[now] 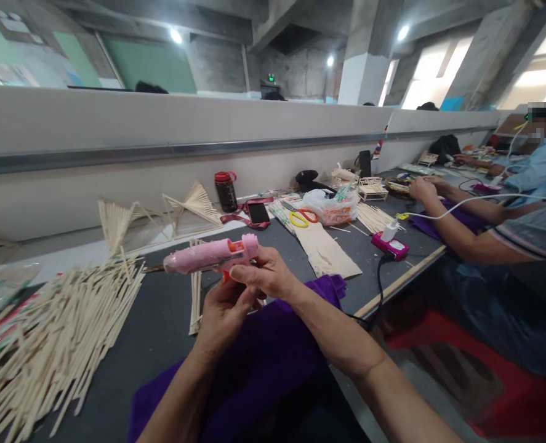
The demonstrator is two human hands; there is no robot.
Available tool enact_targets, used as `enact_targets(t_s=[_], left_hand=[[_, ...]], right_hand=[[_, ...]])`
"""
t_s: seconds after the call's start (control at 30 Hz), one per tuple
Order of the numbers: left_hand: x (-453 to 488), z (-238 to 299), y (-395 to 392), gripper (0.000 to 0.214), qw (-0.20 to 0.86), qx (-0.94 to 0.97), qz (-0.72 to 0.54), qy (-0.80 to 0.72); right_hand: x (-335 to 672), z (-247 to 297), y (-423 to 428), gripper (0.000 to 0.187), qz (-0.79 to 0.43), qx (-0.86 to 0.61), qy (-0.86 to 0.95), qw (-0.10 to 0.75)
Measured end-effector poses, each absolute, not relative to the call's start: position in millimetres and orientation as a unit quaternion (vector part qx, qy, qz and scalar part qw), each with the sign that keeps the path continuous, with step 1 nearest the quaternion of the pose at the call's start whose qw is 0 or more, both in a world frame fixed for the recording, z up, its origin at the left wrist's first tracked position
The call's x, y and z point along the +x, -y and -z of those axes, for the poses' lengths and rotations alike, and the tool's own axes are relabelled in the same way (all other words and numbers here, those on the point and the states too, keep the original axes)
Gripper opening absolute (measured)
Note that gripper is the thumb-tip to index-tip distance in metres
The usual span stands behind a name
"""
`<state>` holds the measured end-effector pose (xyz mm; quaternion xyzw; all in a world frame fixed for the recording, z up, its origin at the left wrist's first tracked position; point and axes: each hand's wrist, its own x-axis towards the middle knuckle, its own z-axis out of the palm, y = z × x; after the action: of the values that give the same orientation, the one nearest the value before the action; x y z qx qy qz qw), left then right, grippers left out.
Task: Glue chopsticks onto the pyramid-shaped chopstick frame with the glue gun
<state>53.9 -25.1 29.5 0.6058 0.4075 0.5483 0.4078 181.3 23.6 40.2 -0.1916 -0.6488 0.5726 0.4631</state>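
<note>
A pink hot glue gun [201,255] is held up above the table, its nozzle end pointing left. My right hand [273,274] is closed around its grip end, with the thumb by the orange trigger [226,276]. Just below, my left hand [226,314] has its fingers curled in close to the gun's lower part; what they hold is hidden. Behind my hands, a small frame of pale wooden sticks [195,301] lies on the dark table. Purple cloth [263,369] lies under my forearms.
A big pile of loose wooden sticks [69,332] covers the left side. Fan-shaped stick pieces [194,206], a dark bottle [225,191], a phone [258,213], scissors [299,219] and a plastic bag [330,206] stand behind. A pink power strip [389,246] sits right, near a co-worker's arms [457,215].
</note>
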Motion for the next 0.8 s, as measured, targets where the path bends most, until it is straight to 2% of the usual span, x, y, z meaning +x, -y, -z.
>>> enact_targets(t_s=[0.17,0.43,0.63,0.7,0.8], left_hand=[[51,-24,23,0.039,0.449,0.584,-0.544,-0.402],[51,-27,25,0.04,0.45,0.575,-0.529,-0.432],[51,-16,27,0.04,0.442,0.551,-0.563,-0.43],[50,-15,29,0.037,0.448,0.552,-0.559,-0.427],[54,-21,36,0.03,0.474,0.508,-0.564,-0.447]], right_hand=[[182,-31,-28,0.041,-0.568,-0.19,0.654,0.462],[183,-39,-27,0.046,-0.562,-0.245,0.672,0.415],[199,-63,-27,0.039,-0.384,-0.24,0.827,0.333],[211,-68,-29,0.047,-0.332,-0.225,0.871,0.284],[233,-68,-39,0.065,-0.33,-0.217,0.886,0.242]])
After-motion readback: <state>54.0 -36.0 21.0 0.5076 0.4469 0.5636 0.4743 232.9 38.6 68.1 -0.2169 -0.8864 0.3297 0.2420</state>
